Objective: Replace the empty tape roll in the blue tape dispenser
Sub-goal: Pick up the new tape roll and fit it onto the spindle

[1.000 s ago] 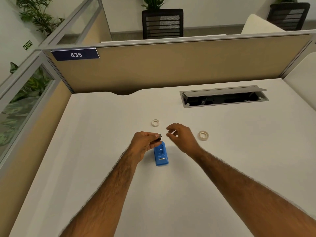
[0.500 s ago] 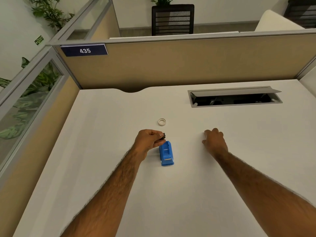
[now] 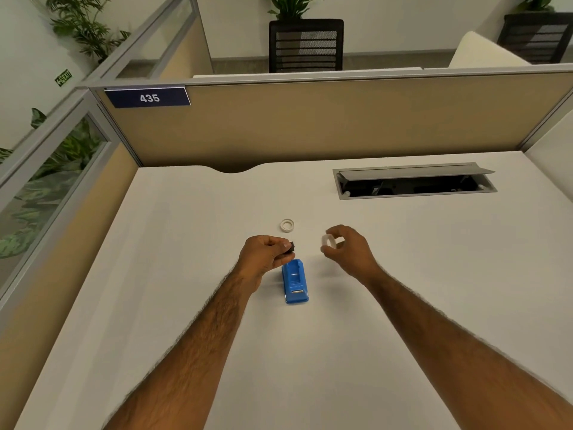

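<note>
Right hand [image 3: 347, 249] is lifted just off the desk to the right of the blue tape dispenser [image 3: 294, 282], its thumb and fingers curled round a pale, smooth tape roll [image 3: 329, 241], a short ring standing on edge with its hole showing. Left hand [image 3: 263, 254] sits just left of the dispenser's far end, closed in a pinch on a small black piece [image 3: 290, 246], blocky and matt; it looks like the dispenser's hub, though it is too small to tell for sure. That piece hangs just beyond the dispenser's far end, apart from it.

Glossy moulded plastic makes up the dispenser, a narrow wedge lying lengthwise on the white desk [image 3: 186, 305], its open cradle at the far end and a thin metallic strip near the close end. Beyond the dispenser, lying flat on the desk, is a second white ring [image 3: 286, 225], thinner-walled and bare-looking. Farther beyond and to the right of the dispenser, a grey metal cable hatch [image 3: 415, 181] is set into the smooth laminate top with its flap raised. Behind that stands a tan fabric partition [image 3: 310, 125].
</note>
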